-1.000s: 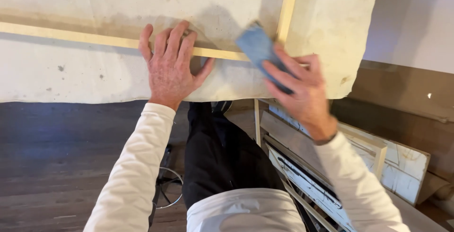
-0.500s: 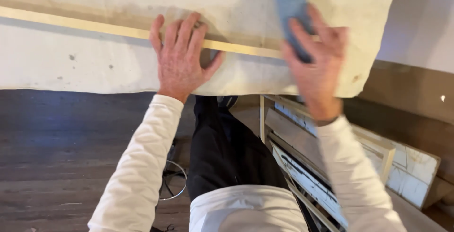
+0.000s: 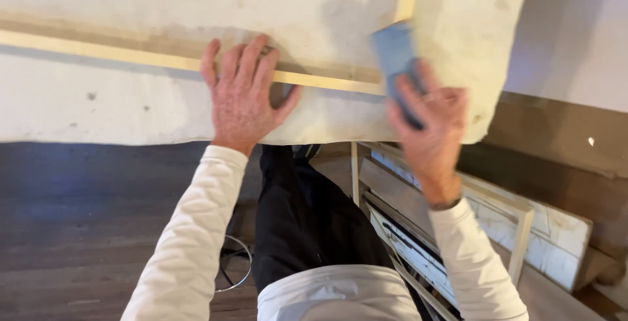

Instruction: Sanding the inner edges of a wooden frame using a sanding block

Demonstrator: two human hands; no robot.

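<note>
Head view, left hand (image 3: 243,98) flat on wooden frame (image 3: 131,58), right hand (image 3: 428,121) gripping blue sanding block (image 3: 394,53)

Workshop: padded bench (image 3: 98,108) w/ wood frame (image 3: 131,56), stacked frames (image 3: 517,229) by wall.

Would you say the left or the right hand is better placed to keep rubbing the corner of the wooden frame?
Right. The right hand holds the blue sanding block at the wooden frame corner; the left hand lies flat, pinning the rail.
</note>
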